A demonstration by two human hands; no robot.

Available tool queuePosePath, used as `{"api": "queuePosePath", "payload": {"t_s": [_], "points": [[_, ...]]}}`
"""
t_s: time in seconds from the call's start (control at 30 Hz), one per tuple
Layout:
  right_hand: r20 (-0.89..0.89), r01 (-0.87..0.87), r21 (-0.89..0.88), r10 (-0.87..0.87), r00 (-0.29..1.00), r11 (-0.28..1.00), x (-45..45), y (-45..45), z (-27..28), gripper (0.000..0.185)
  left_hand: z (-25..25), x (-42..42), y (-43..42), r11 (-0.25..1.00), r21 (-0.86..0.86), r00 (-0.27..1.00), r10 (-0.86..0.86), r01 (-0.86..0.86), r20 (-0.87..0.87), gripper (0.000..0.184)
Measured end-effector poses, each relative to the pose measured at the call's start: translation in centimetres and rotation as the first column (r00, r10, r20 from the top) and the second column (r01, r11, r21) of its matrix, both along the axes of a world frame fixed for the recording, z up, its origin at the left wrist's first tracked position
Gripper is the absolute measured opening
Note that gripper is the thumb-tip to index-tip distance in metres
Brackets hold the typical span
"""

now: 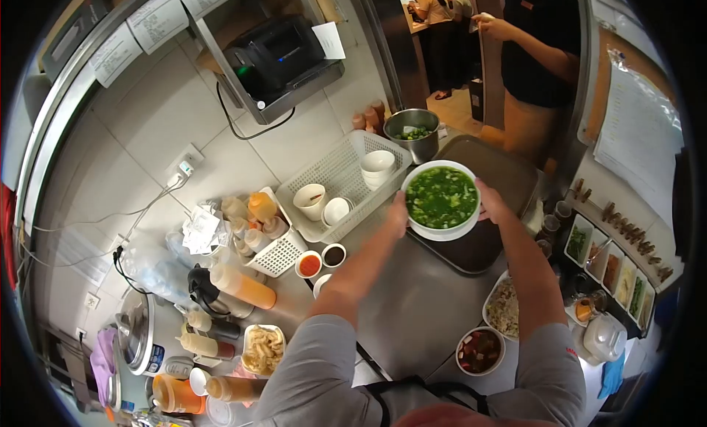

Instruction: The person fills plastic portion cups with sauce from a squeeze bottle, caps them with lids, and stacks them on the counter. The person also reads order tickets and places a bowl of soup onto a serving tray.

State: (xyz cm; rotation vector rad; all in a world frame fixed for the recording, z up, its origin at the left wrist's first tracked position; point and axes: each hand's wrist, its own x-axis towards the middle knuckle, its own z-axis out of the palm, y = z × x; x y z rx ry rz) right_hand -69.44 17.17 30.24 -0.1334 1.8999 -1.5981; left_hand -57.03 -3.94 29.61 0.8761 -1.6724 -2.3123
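A white bowl of green soup point(442, 197) is held level between my two hands, over the near edge of a dark brown tray point(508, 173). My left hand point(398, 213) grips its left side, and my right hand point(492, 201) grips the right side near the rim. Chopped greens and pale bits float in the soup. Just left of the bowl is a white plastic basket point(324, 232) with small white bowls point(378, 164) in it. Behind the soup stands a steel pot point(412, 151) with greens inside.
Sauce dishes point(308, 264), squeeze bottles point(243, 285) and a dish of pale fried food point(264, 350) stand left. A bowl of dark stew point(480, 351) and a dish of fried rice point(502, 309) sit near my right arm. Ingredient tubs point(604, 261) line the right. A person point(537, 58) stands beyond the tray.
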Motion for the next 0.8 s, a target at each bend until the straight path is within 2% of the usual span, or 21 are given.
{"api": "queuePosePath", "payload": {"t_s": [0.13, 0.27, 0.37, 0.4, 0.47, 0.5, 0.57, 0.6, 0.67, 0.7, 0.73, 0.77, 0.8], "points": [[0.019, 0.077, 0.020, -0.077, 0.997, 0.997, -1.5, 0.6, -2.8, 0.059, -4.2, -3.0, 0.3, 1.000, -0.024, 0.999, 0.019, -0.020, -0.039, 0.052], [0.135, 0.067, 0.074, -0.076, 0.988, 0.995, -2.8, 0.9, -4.6, 0.056, -7.1, -4.3, 0.4, 0.998, -0.063, 1.000, 0.020, -0.021, -0.021, 0.053], [0.126, 0.064, 0.075, -0.074, 0.989, 0.995, -2.9, 0.6, -4.7, 0.059, -9.8, -5.1, -0.4, 0.990, -0.143, 1.000, 0.004, -0.003, 0.009, 0.053], [0.117, 0.067, 0.087, -0.077, 0.990, 0.994, -2.9, 0.5, -4.8, 0.060, -8.5, -4.4, 0.0, 0.982, -0.187, 0.998, -0.029, 0.041, 0.063, 0.052], [0.122, 0.045, 0.164, -0.065, 0.990, 0.985, -3.2, 0.5, -4.6, 0.062, -3.4, -2.1, 1.0, 0.955, -0.263, 0.981, -0.091, 0.135, 0.171, 0.051], [0.123, 0.035, 0.203, -0.061, 0.991, 0.979, -3.4, 0.5, -4.4, 0.064, -2.8, -2.1, 0.1, 0.856, -0.483, 0.980, -0.120, 0.184, 0.161, 0.050], [-0.009, 0.126, 0.337, -0.130, 0.991, 0.933, -2.6, 0.4, -2.1, 0.065, -1.0, -3.1, -2.7, 0.510, -0.829, 0.972, -0.173, 0.229, 0.162, 0.048], [-0.076, 0.174, 0.398, -0.157, 0.985, 0.901, -2.0, 0.5, -1.0, 0.065, 4.1, -1.9, -3.8, 0.491, -0.859, 0.982, -0.175, 0.144, 0.064, 0.042], [-0.197, 0.182, 0.359, -0.116, 0.973, 0.915, -1.7, 1.3, 0.9, 0.063, 14.8, 0.8, -5.9, 0.438, -0.899, 0.974, -0.189, -0.029, -0.124, 0.036], [-0.257, 0.185, 0.337, -0.099, 0.961, 0.923, -1.6, 1.4, 1.6, 0.062, 19.9, 2.5, -6.3, 0.384, -0.875, 0.920, -0.134, -0.295, -0.368, 0.031], [-0.290, 0.196, 0.244, -0.121, 0.949, 0.950, -1.5, 1.2, 2.0, 0.061, 24.8, 3.7, -7.9, 0.416, -0.781, 0.819, -0.132, -0.466, -0.559, 0.026], [-0.317, 0.204, 0.150, -0.148, 0.937, 0.967, -1.2, 1.0, 2.3, 0.059, 29.7, 4.8, -9.2, -0.132, -0.720, 0.732, -0.136, -0.682, -0.668, 0.013], [-0.347, 0.229, 0.002, -0.214, 0.913, 0.973, -0.7, 0.5, 2.3, 0.051, 33.6, 5.9, -10.3, -0.085, -0.670, 0.674, -0.043, -0.738, -0.737, 0.014]]}}
